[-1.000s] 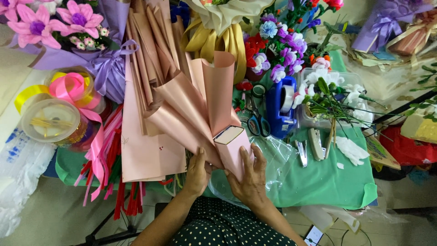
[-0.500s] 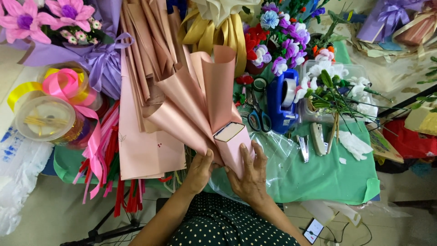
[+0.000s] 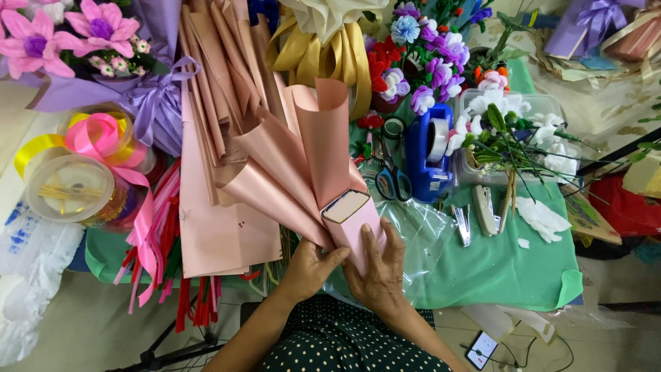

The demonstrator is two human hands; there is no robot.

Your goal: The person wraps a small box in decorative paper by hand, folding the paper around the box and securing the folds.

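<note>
Both hands clamp a small pink box (image 3: 354, 224) wrapped in rolled pink paper cones (image 3: 296, 162), just left of the blue tape dispenser (image 3: 425, 155). The left hand (image 3: 310, 269) grips its lower side, the right hand (image 3: 379, 272) its front. The cones' long axis runs up and away, fanning leftward.

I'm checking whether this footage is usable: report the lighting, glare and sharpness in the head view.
Head view: even, soft light with faint shadows; mild glare on the clear cellophane and a sheen on the pink wrapping paper. Both hands, left hand and right hand, and the pink box they hold are sharp. The frame edges curve slightly, as from a wide lens.
</note>
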